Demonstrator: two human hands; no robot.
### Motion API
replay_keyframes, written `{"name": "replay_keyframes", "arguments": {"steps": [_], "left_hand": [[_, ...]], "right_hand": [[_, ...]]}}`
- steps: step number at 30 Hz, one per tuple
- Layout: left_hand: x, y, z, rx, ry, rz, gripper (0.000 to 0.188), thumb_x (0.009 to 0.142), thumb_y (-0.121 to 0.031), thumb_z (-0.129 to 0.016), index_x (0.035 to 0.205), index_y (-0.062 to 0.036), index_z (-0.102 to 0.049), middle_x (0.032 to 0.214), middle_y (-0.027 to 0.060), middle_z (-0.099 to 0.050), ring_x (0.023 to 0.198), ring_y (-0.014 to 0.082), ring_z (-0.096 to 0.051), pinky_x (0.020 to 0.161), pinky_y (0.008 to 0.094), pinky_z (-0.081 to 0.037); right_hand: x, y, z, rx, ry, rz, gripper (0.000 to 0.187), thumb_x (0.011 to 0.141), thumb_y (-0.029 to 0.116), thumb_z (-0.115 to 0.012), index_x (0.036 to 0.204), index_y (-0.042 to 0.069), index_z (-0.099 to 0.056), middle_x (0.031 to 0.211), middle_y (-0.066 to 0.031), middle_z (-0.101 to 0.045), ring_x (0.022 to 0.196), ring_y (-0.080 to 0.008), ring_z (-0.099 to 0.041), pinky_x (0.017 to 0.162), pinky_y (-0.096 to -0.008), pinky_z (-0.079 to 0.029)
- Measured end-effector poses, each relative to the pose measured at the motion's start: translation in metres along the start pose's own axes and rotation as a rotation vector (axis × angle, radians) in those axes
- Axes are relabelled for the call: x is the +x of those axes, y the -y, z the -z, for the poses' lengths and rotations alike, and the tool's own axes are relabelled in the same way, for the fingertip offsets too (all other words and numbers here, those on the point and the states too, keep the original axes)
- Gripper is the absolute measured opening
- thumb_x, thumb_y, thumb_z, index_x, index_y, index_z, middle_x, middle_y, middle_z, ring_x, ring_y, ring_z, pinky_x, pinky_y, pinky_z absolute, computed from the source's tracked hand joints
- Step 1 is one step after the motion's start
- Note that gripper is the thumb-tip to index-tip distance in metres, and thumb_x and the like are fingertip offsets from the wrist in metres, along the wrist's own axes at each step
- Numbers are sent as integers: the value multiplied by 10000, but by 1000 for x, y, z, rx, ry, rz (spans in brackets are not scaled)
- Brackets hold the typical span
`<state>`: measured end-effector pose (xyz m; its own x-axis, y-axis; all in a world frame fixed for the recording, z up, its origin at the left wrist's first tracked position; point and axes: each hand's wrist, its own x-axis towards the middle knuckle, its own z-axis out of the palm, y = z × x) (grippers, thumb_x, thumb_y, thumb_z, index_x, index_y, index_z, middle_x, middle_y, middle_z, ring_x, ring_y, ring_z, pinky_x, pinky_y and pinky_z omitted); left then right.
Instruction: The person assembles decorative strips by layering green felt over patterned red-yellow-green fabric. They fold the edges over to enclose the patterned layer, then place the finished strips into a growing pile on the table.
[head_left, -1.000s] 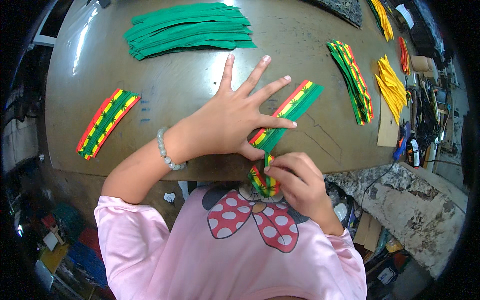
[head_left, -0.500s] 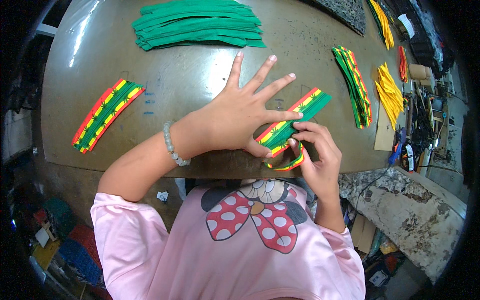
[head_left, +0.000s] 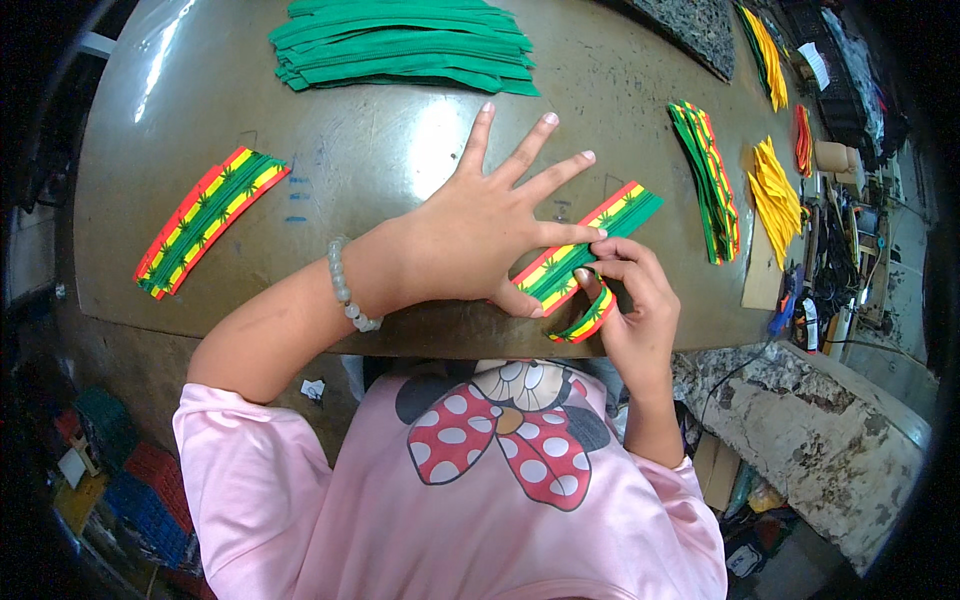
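My left hand (head_left: 480, 235) lies palm down with fingers spread. Its thumb and little finger touch a striped ribbon (head_left: 550, 276) of red, yellow and green with a leaf pattern, laid slantwise beside a green strip (head_left: 628, 212). At the near edge of the table, my right hand (head_left: 640, 305) pinches a curled end of patterned ribbon (head_left: 590, 318) between thumb and fingers, with its fingertips close to the green strip. A small stack of the patterned ribbons (head_left: 205, 222) rests to the left.
A pile of green zipper-like strips (head_left: 400, 48) lies at the back of the table (head_left: 330, 130). Patterned and green strips (head_left: 707, 185) and yellow strips (head_left: 775, 195) are on the right. A dark rough slab (head_left: 685, 30) sits at the far right; tools (head_left: 850, 240) lie beyond.
The curled ribbon end in my right hand has shifted slightly right and opened into a narrower loop. My left hand stays nearly in place; the view has tilted slightly.
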<state>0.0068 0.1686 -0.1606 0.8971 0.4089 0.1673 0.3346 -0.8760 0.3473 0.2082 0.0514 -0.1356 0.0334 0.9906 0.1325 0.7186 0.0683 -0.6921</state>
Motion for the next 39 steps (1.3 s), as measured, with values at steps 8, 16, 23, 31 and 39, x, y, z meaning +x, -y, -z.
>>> {"name": "replay_keyframes", "arguments": {"steps": [8,16,23,31,39], "left_hand": [[0,1,0,-13,-11,-3,835,699,-712,-725,1454,-415,-527,1635,153,-283,1508,522,-129,1073,834,-104],[0,1,3,-91,11,6,817,733,-646,-739,1465,-351,-528,1631,164,-286,1522,495,-114,1073,837,-31],[9,-5,-2,-203,-104,65,665,775,-472,-756,1393,-296,-582,1608,180,-316,1528,485,-107,1064,845,-13],[5,-5,-3,-151,-110,15,601,772,-496,-752,1335,-320,-637,1585,161,-357,1521,488,-128,1057,853,-51],[2,-3,0,-95,-83,6,725,664,-623,-784,1331,-373,-648,1581,109,-374,1524,468,-126,1067,845,-78]], "right_hand": [[-2,-1,-3,10,-15,-20,166,778,-31,-766,929,-19,-699,1090,-137,-681,988,-287,-662,851,-370,-536],[5,5,0,-9,29,-35,170,770,-13,-773,915,-5,-686,1076,-120,-653,1010,-292,-639,842,-378,-523],[7,8,4,-33,75,-52,195,752,-7,-771,927,-2,-684,1052,-121,-642,1017,-302,-638,842,-392,-521],[-2,5,8,-102,68,93,222,765,-39,-751,979,-9,-699,1089,-139,-669,1011,-285,-663,848,-360,-528],[-20,26,6,-30,121,258,295,717,-123,-662,990,-12,-678,1055,-179,-679,968,-342,-667,838,-416,-529]]}}
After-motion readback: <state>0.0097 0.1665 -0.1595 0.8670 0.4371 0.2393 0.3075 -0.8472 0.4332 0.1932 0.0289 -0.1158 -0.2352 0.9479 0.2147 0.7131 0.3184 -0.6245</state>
